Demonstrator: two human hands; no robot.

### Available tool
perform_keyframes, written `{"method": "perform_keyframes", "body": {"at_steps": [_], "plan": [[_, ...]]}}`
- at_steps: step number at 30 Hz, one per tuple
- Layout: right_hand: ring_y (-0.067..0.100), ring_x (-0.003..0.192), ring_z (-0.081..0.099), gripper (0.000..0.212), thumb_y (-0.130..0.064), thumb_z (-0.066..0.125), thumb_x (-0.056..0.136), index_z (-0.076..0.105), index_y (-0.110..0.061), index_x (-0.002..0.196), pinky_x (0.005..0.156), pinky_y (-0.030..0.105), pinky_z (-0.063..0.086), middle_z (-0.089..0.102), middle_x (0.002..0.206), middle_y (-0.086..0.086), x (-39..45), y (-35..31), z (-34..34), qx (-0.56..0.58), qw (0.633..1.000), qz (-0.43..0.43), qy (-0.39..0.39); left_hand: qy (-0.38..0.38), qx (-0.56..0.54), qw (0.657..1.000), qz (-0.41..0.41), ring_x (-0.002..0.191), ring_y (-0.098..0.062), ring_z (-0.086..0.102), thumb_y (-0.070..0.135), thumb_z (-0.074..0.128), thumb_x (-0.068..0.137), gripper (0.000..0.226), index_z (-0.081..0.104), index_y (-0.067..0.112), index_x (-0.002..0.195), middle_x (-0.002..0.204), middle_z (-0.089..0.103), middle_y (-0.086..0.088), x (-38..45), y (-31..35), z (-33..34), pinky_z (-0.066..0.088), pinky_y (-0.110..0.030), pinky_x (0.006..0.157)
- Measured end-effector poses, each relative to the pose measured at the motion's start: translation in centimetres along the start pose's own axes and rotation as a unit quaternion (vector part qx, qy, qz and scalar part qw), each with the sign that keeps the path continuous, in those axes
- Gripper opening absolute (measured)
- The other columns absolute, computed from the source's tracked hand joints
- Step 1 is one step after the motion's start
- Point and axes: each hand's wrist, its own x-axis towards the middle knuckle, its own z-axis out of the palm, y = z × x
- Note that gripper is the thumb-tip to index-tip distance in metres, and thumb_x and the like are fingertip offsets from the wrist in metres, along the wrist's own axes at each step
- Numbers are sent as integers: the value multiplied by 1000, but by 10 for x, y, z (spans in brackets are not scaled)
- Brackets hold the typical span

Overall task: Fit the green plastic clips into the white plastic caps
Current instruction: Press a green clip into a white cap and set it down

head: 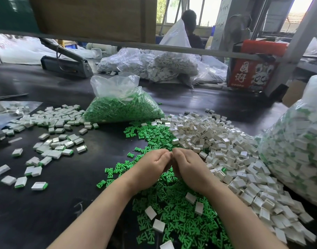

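- Fingertips of the left hand (150, 166) and the right hand (185, 167) meet at the middle of the view, curled inward toward each other above the dark desk (67, 203); whatever is pinched between them is hidden by the knuckles, so I cannot tell whether a clip, a cap or both sit there.
- Loose green plastic clips (174, 212) lie in a heap directly beneath and behind both hands, toward the wrists, and spread on ahead of the fingers too; neither hand is clearly nearer to them.
- Open white plastic caps (226, 150) are piled just to the right of the right hand's fingers, so that hand is the nearer one for the next cap.
- Long axes of the clips and caps point every way in the heaps; no single part is lined up, so each likely needs turning before it seats.
- Finished white caps with a green edge (53, 148) lie scattered well to the left of the left hand.
- Clear plastic bag of green clips (121, 108) stands beyond the fingers, well apart.
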Motion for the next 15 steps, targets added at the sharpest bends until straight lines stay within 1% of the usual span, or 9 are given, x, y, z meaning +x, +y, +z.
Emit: {"method": "perform_keyframes", "body": {"at_steps": [2, 4, 6, 8, 10, 11, 13, 14, 15], "plan": [[5, 52, 44, 48, -29, 33, 105, 46, -22, 59, 59, 36, 38, 50, 56, -7, 0, 0, 1, -3, 1000, -5, 9, 4, 6, 1000, 8, 67, -15, 45, 42, 37, 93, 53, 61, -4, 97, 77, 56, -9, 0, 0, 2, 40, -34, 64], [3, 52, 45, 48, -32, 33, 104, 46, -24, 59, 55, 29, 35, 50, 56, -8, -1, 0, 3, -34, 999, -6, 10, 10, 26, 999, 16, 72, -25, 50, 33, 37, 103, 44, 62, -3, 101, 87, 63, -21, 1, -2, 4, 45, -45, 71], [4, 52, 44, 48, -34, 33, 104, 44, -24, 58, 51, 25, 32, 49, 56, -8, -2, 1, 5, -54, 998, -3, 18, 12, 45, 999, 13, 74, -27, 52, 24, 38, 106, 36, 63, -2, 101, 91, 65, -24, 3, -6, 5, 47, -49, 77], [4, 51, 43, 49, -32, 33, 104, 42, -23, 57, 50, 25, 29, 48, 55, -7, -1, 2, 6, -62, 998, -2, 29, 8, 52, 999, 12, 69, -16, 49, 22, 38, 106, 34, 63, 1, 98, 80, 62, -12, 4, -8, 6, 47, -44, 72], [4, 50, 42, 49, -29, 33, 104, 40, -23, 56, 49, 22, 27, 46, 54, -7, -1, 3, 6, -70, 997, -3, 33, 1, 48, 999, 13, 68, -10, 50, 22, 39, 106, 32, 63, 4, 96, 78, 60, 0, 4, -7, 7, 45, -36, 69], [3, 50, 43, 49, -28, 32, 104, 40, -23, 56, 49, 22, 28, 45, 55, -8, -1, 3, 6, -78, 996, -5, 33, -3, 45, 999, 14, 72, -8, 56, 22, 39, 106, 31, 65, 7, 99, 83, 64, 3, 4, -7, 8, 47, -31, 73], [2, 53, 44, 48, -26, 30, 104, 40, -25, 58, 50, 19, 29, 46, 57, -9, -2, 2, 8, -96, 995, -10, 30, -6, 44, 999, 18, 90, -5, 64, 22, 39, 106, 29, 66, 12, 107, 99, 70, 3, 3, -6, 9, 49, -20, 82], [2, 54, 44, 48, -26, 30, 105, 40, -25, 58, 50, 18, 29, 47, 58, -9, -3, 3, 9, -98, 995, -11, 32, -5, 41, 999, 21, 95, -6, 65, 22, 38, 106, 30, 66, 12, 108, 102, 71, 1, 3, -6, 10, 49, -20, 86], [1, 54, 44, 48, -26, 30, 105, 39, -26, 58, 51, 18, 30, 46, 58, -9, -3, 4, 9, -94, 995, -13, 36, -1, 33, 999, 21, 98, -9, 65, 22, 38, 106, 30, 66, 11, 109, 104, 71, -1, 3, -7, 11, 50, -25, 89]]}}
